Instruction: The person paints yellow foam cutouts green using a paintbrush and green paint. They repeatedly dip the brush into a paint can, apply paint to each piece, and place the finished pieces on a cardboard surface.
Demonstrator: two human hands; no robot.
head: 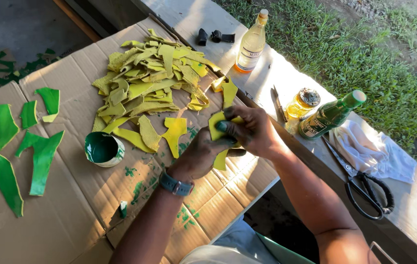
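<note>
Both hands, left hand (pixel 201 154) and right hand (pixel 250 129), pinched a yellow scrap (pixel 217 128) over the cardboard (pixel 71 78) beside the paint tin (pixel 103 149); it looked light, limp, best gripped by its edges.

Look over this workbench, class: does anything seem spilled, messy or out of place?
Green paint is smeared on the cardboard in front of the open paint tin, and it stains the fingers of the left hand and right hand, which grip a yellow piece.

Bare cardboard (pixel 71 215) nearby; paint tin (pixel 103 149) and yellow scraps (pixel 150 80) crowd ahead.
</note>
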